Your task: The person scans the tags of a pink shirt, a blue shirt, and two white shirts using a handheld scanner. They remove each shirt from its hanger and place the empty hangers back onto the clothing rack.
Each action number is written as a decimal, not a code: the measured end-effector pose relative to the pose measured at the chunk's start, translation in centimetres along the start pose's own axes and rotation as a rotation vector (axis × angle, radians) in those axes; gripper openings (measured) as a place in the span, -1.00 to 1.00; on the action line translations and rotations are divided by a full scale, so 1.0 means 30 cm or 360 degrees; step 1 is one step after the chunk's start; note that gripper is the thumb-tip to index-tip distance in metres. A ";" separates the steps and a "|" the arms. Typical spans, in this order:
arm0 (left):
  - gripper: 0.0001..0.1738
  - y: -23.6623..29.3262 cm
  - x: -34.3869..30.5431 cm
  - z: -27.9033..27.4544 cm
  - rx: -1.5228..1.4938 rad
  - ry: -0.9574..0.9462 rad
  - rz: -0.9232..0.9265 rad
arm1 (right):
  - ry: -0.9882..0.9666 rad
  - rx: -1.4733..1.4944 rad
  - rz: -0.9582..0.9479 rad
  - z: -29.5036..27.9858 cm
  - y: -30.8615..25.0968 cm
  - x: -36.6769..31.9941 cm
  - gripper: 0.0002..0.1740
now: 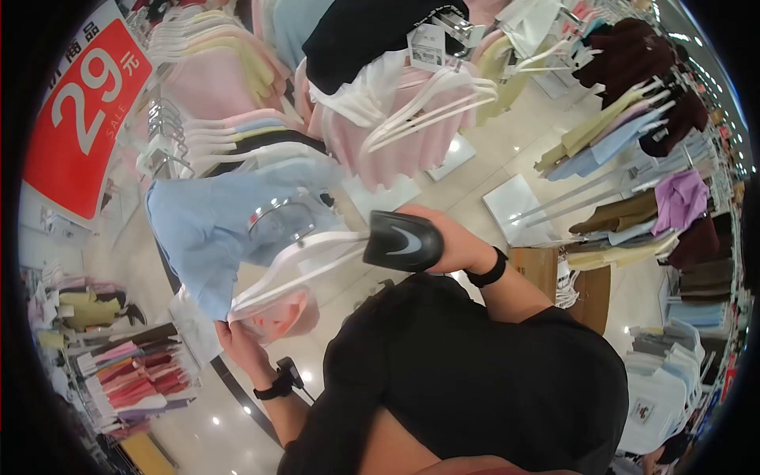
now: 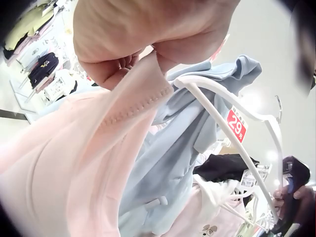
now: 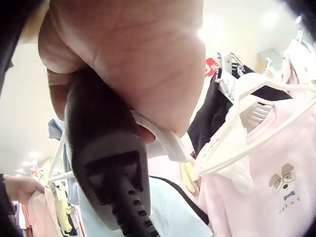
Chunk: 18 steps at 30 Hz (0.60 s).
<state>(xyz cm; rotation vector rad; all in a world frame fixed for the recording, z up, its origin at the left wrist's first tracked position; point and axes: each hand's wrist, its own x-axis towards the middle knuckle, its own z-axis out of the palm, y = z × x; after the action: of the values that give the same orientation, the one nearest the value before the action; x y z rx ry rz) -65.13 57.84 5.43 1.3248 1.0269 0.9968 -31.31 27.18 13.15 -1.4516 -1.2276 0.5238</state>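
My left hand (image 1: 244,352) pinches the edge of a pale pink garment (image 1: 281,317), whose stitched hem (image 2: 136,111) shows in the left wrist view. A white hanger (image 1: 297,255) runs from beside these fingertips to my right hand (image 1: 455,241). That hand grips a black device (image 1: 404,241) with a ribbed cord (image 3: 131,210); the hanger's end lies at the device, and its exact hold is hidden. A light blue garment (image 1: 202,229) hangs just beyond the hanger. In the left wrist view, the pink cloth partly covers the light blue garment (image 2: 173,143).
Pink shirts (image 1: 360,150) with white hangers and a black garment (image 1: 356,47) hang ahead. A red 29 sign (image 1: 87,119) stands at the upper left. More racks of clothes (image 1: 138,380) line the lower left and the right side. A wooden stand (image 1: 534,273) is behind the right wrist.
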 end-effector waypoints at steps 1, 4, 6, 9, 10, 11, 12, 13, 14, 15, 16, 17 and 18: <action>-0.79 0.013 -0.007 0.019 0.0009 0.0042 0.0014 | -0.0015 0.0003 0.0014 -0.034 0.009 -0.012 -0.25; -0.78 0.093 -0.032 0.100 0.0316 0.0132 0.0001 | -0.0071 0.0005 0.0098 -0.128 0.033 -0.041 -0.20; -0.77 0.139 -0.075 0.159 0.0535 0.0181 -0.0046 | -0.0008 0.0046 0.0080 -0.178 0.035 -0.060 -0.19; -0.57 0.084 -0.105 0.179 0.1002 0.0362 0.0151 | -0.0021 0.0154 0.0189 -0.181 0.056 -0.069 -0.20; -0.62 0.113 -0.119 0.208 0.0797 0.0153 0.0216 | -0.0058 0.0199 0.0290 -0.176 0.058 -0.065 -0.25; -0.71 0.170 -0.151 0.266 0.0775 0.0155 0.0227 | -0.0082 0.0218 0.0389 -0.176 0.055 -0.060 -0.30; -0.76 0.183 -0.176 0.236 0.0548 0.0143 0.0197 | -0.0072 0.0144 0.0343 -0.179 0.051 -0.056 -0.36; -0.78 0.217 -0.166 0.315 0.0825 0.0204 0.0210 | -0.0058 0.0071 0.0294 -0.181 0.055 -0.053 -0.42; -0.78 0.223 -0.170 0.322 0.0889 0.0213 0.0171 | -0.0068 0.0100 0.0376 -0.185 0.065 -0.058 -0.50; -0.77 0.229 -0.172 0.326 0.0944 0.0209 0.0137 | -0.0099 0.0084 0.0354 -0.194 0.069 -0.052 -0.50; -0.77 0.242 -0.179 0.330 0.0975 0.0232 0.0126 | -0.0124 0.0063 0.0332 -0.206 0.059 -0.049 -0.50; -0.76 0.254 -0.183 0.336 0.1003 0.0250 0.0113 | -0.0146 0.0038 0.0314 -0.216 0.058 -0.043 -0.51; -0.76 0.267 -0.189 0.337 0.1029 0.0263 0.0099 | -0.0172 0.0062 0.0288 -0.221 0.061 -0.040 -0.50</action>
<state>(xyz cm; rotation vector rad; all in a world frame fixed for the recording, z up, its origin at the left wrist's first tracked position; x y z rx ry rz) -56.72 49.81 13.39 1.8232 1.5216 0.8586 -25.43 23.44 13.07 -1.5258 -1.1692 0.7535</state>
